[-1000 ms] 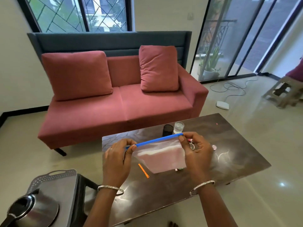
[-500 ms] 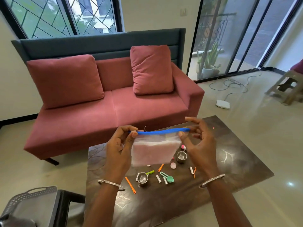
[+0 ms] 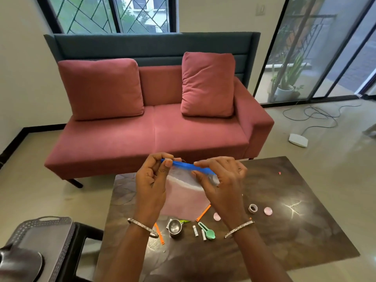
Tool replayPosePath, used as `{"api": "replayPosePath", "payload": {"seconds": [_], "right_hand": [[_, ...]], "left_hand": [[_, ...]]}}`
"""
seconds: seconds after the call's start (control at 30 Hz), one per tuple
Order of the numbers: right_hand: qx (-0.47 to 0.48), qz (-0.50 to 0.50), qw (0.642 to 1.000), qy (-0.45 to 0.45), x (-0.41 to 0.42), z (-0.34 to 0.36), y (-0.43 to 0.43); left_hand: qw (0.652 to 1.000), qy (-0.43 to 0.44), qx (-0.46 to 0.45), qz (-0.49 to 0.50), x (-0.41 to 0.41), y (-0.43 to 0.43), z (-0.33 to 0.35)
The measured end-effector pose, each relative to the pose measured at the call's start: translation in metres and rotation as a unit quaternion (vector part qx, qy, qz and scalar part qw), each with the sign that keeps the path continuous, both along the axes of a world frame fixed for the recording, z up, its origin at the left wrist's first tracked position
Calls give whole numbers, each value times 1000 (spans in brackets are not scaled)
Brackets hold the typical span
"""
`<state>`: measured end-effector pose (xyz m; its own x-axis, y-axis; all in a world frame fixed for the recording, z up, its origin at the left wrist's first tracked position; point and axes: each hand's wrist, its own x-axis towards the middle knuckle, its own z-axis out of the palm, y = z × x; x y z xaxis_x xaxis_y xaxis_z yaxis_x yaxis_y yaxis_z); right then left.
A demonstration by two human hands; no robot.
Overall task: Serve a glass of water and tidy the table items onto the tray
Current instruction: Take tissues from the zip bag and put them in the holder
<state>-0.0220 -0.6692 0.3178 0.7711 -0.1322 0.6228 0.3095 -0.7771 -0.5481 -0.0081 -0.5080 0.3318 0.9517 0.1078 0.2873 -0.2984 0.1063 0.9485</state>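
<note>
Fingers of my left hand and right hand pinch the bag closed-tight at its blue strip, while small items litter the table and the tray waits.

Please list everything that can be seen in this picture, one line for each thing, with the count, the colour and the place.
sofa: 1, red with grey back, behind the table
cushions: 2, red, on the sofa
table: 1, dark brown, in front of the person
bag: 1, clear with blue strip, held above the table
metal cup: 1, silver, on the table
green scoop: 1, green, right of the metal cup
orange sticks: 2, orange, on the table
pink discs: 2, pink, on the table
tray: 1, grey, on a stand at the left
plant pot: 1, white, outside the glass door
left hand: 1, pinching the blue strip
right hand: 1, pinching the blue strip
</note>
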Motion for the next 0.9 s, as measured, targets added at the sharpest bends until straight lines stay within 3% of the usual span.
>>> {"api": "replayPosePath", "payload": {"seconds": [0.27,0.4,0.5,0.57,0.7,0.83,0.9], "right_hand": [[4,112,990,83,29,-1,21],[85,233,943,223,44,11,29],[110,248,923,274,55,15,38],[181,257,901,300,63,18,43],[353,285,814,363,82,23,49],[453,274,769,359,94,22,53],[508,257,744,351,100,22,55]], "left_hand": [[999,27,21,-8,40,23,-19],[998,32,48,-25,58,42,-24],[996,58,64,-12,67,58,-27],[991,124,38,24,74,73,-34],[946,314,2,85,91,105,-59],[897,437,-62,-22,86,124,-85],[867,450,-190,-101,82,129,-104]]}}
